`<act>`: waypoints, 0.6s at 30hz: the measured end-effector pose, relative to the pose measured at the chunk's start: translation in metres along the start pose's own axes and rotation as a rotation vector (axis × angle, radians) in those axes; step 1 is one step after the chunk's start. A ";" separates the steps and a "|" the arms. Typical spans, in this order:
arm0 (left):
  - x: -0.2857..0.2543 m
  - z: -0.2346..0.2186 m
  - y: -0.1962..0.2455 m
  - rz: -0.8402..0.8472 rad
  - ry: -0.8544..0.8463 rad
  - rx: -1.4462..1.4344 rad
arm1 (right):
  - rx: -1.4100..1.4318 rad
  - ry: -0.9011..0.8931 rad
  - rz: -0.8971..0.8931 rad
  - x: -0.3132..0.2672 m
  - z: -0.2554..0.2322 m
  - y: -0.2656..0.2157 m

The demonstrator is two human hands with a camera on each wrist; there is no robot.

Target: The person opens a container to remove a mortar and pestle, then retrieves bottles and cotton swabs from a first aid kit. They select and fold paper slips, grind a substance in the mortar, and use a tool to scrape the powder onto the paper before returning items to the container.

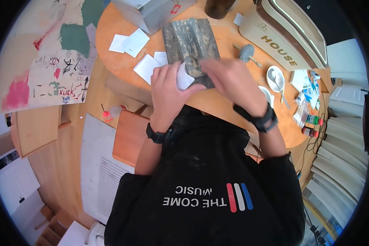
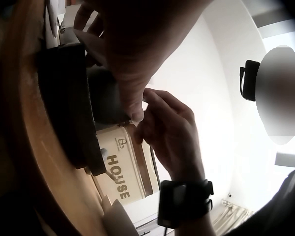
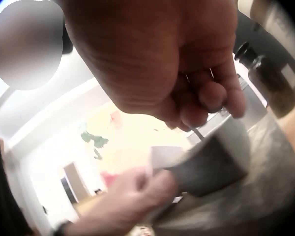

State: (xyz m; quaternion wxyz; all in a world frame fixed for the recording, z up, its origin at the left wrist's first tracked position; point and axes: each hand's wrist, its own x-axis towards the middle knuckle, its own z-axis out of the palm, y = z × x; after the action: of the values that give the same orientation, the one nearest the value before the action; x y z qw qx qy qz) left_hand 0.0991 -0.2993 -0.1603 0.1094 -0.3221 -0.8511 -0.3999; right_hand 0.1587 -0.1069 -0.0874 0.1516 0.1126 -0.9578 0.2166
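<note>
My left hand [image 1: 167,87] grips a curled sheet of white paper [image 1: 184,78] at the near end of a weathered grey stone block [image 1: 192,41]. Lengthwise grooves run along that block. Over its right edge is my right hand [image 1: 237,80], its fingertips blurred in the head view. The right wrist view shows its fingers [image 3: 211,96] curled in close above the paper, a thin pale strip just below the tips. I cannot tell whether they pinch anything. To the right lies a grey grinding wheel [image 1: 247,52] on a wooden axle.
White papers [image 1: 136,42] lie left of the block. Behind stand a silver metal case [image 1: 145,16], a dark brown bottle [image 1: 218,8] and a cream box marked HOUSE [image 1: 270,41]. At right are a white bowl [image 1: 271,74] with a spoon and several small bottles [image 1: 313,119].
</note>
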 end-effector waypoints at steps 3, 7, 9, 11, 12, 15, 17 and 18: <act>-0.002 -0.001 0.001 -0.046 -0.003 -0.019 | 0.198 -0.063 0.012 -0.006 -0.017 -0.007; -0.003 -0.001 0.000 -0.020 0.011 -0.018 | 0.112 -0.096 -0.034 0.015 -0.015 -0.001; -0.002 -0.003 -0.001 -0.023 -0.002 -0.027 | 0.261 -0.105 -0.010 0.000 -0.023 -0.008; -0.004 -0.004 0.000 -0.021 0.000 -0.025 | 0.172 -0.056 -0.072 0.005 -0.027 -0.006; -0.003 -0.003 -0.001 -0.011 0.012 -0.018 | 0.122 -0.024 -0.098 0.008 -0.029 -0.003; -0.003 0.001 -0.001 -0.005 0.021 -0.013 | -0.011 0.022 -0.200 0.027 -0.009 0.023; -0.002 -0.001 -0.001 -0.016 0.015 -0.017 | -0.036 0.000 -0.241 0.021 -0.011 0.017; -0.002 -0.002 0.000 -0.023 0.011 -0.023 | 0.011 0.014 -0.225 0.010 -0.015 0.007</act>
State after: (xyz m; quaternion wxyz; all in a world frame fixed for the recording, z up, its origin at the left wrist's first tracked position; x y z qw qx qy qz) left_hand 0.1002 -0.3019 -0.1594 0.1057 -0.3114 -0.8495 -0.4126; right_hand 0.1508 -0.0955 -0.0741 0.1810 0.2186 -0.9369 0.2041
